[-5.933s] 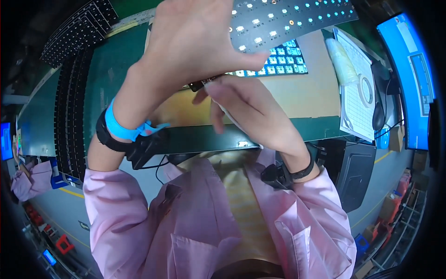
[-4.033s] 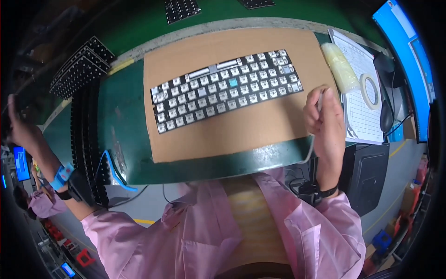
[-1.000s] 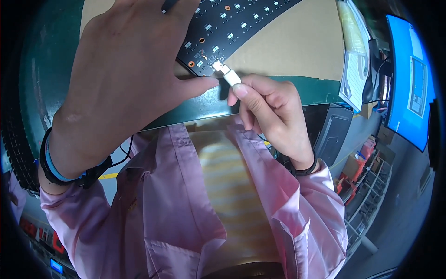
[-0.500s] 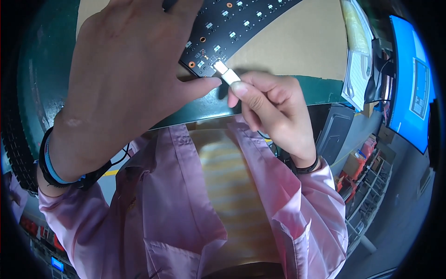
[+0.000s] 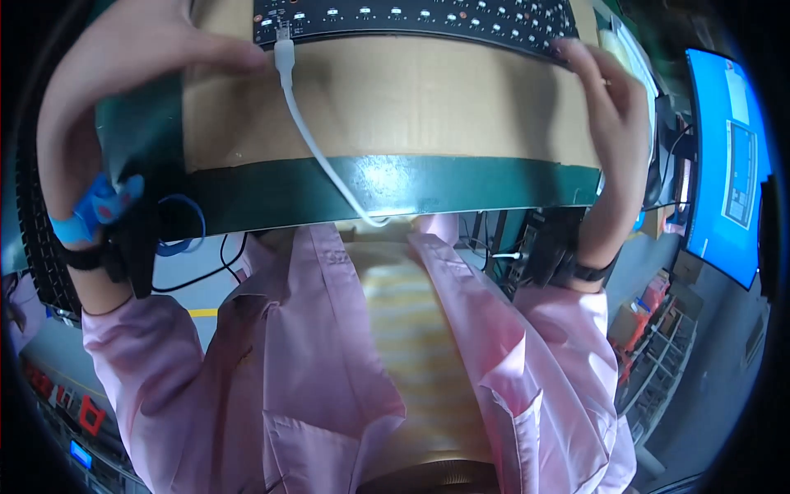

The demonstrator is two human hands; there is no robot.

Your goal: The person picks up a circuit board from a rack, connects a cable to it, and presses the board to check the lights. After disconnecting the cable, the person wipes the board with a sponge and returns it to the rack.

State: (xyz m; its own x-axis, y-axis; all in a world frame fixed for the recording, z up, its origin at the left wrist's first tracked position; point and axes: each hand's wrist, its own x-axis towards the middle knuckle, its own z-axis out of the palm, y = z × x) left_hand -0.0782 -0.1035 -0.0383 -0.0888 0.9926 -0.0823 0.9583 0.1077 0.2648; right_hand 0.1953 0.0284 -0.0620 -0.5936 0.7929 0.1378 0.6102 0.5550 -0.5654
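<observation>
A black circuit board (image 5: 395, 18) with rows of small white parts lies across the top of the view, partly cut off. The white plug of a cable (image 5: 303, 132) sits in the board's near left corner, and its cord runs down over the table's front edge. At that corner is my left hand (image 5: 140, 49), its thumb stretched out beside the plug. Its other fingers are out of view, so its grip cannot be made out. My right hand (image 5: 613, 99) is closed at the board's right end, fingertips on the edge.
Beneath the board a sheet of brown cardboard (image 5: 428, 107) covers part of the green table (image 5: 271, 193). Papers (image 5: 625, 49) and a lit monitor (image 5: 724, 156) stand to the right. A black keyboard (image 5: 37, 247) is at the far left. Dark cables (image 5: 206, 276) hang below the table edge.
The board has turned from slanting to lying crosswise. My right hand has let go of the white plug, now in the board, and moved right to the board's end. My left hand moved left.
</observation>
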